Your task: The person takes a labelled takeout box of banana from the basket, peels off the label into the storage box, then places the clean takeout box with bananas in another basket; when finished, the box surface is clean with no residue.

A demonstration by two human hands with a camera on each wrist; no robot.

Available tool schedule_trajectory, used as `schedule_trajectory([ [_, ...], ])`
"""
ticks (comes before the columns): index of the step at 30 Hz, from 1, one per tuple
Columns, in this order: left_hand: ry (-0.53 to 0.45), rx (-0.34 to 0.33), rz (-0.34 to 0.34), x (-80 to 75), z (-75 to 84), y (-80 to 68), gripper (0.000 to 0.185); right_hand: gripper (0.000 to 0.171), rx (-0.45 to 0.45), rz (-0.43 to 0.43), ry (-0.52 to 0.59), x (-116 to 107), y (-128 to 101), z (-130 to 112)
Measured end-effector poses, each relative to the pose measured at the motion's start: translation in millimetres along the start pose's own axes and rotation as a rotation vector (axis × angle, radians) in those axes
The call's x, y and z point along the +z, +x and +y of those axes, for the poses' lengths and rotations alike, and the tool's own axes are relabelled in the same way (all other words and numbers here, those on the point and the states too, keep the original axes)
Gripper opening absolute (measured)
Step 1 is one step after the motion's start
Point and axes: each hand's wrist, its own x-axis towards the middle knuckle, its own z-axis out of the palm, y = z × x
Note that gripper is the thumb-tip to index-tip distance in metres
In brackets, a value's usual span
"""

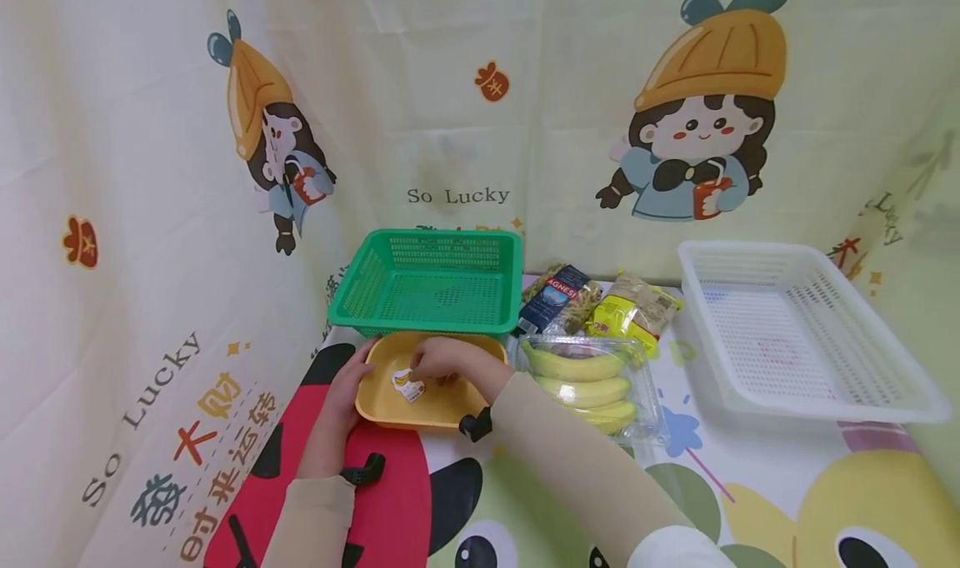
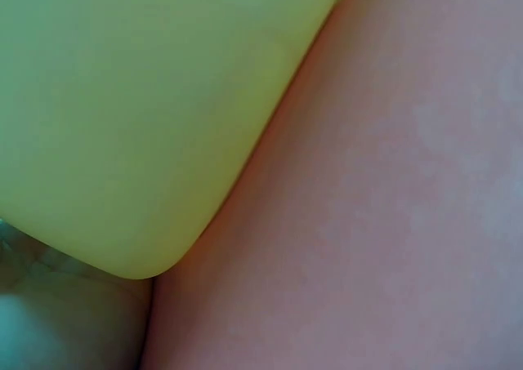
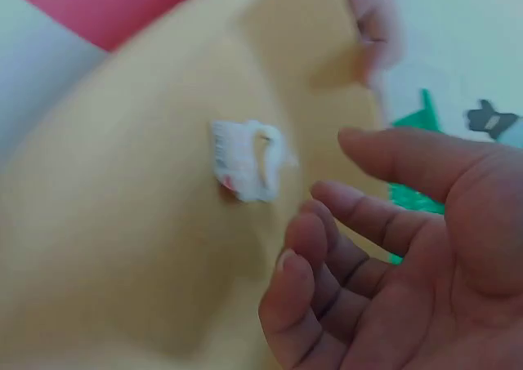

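Observation:
A shallow orange-yellow plastic tub (image 1: 465, 401) sits in front of the green basket. My left hand (image 1: 347, 387) grips the tub's left end, its thumb over the rim; in the left wrist view the tub's smooth wall (image 2: 139, 141) fills the upper left. On the tub's floor lies a small white label (image 1: 408, 386) with a banana picture, one edge curled up in the right wrist view. My right hand (image 1: 453, 360) reaches over the tub, fingers loosely bent beside the label. In the right wrist view a gap shows between thumb and fingers (image 3: 302, 239), with nothing held.
The green basket (image 1: 427, 328) stands behind the tub. To the right lie a clear box of bananas (image 1: 585, 393), an AGNESI bag (image 1: 558, 297) and a yellow-labelled bag (image 1: 633, 310). A white basket (image 1: 825, 410) stands farther right, near the curtain.

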Motion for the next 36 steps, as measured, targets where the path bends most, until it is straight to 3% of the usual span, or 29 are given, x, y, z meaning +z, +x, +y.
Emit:
schedule_trajectory([
  [7,0.019,-0.018,0.031,0.2,0.9,1.5,0.052,0.029,-0.098,0.003,0.027,-31,-35,13],
  [10,0.161,-0.022,0.092,-1.9,3.9,2.6,0.051,0.031,-0.13,0.015,0.044,-45,-52,22],
  [16,0.589,0.036,0.3,-1.3,20.5,-6.9,0.048,0.036,-0.144,0.08,0.061,-76,-91,44],
  [19,0.708,0.098,0.378,9.5,29.8,-15.2,0.046,0.038,-0.162,0.134,0.085,-91,-113,60],
  [22,0.734,0.172,0.41,28.1,35.8,-21.8,0.042,0.038,-0.175,0.203,0.102,-103,-135,78],
  [25,0.719,0.254,0.367,52.7,40.1,-27.0,0.037,0.036,-0.169,0.27,0.097,-111,-156,96],
  [28,0.68,0.311,0.267,79.9,41.2,-29.0,0.033,0.034,-0.156,0.33,0.09,-116,-175,113],
  [36,0.56,0.286,-0.026,160.7,29.7,-24.7,0.031,0.039,-0.107,0.477,0.121,-113,-212,155],
])
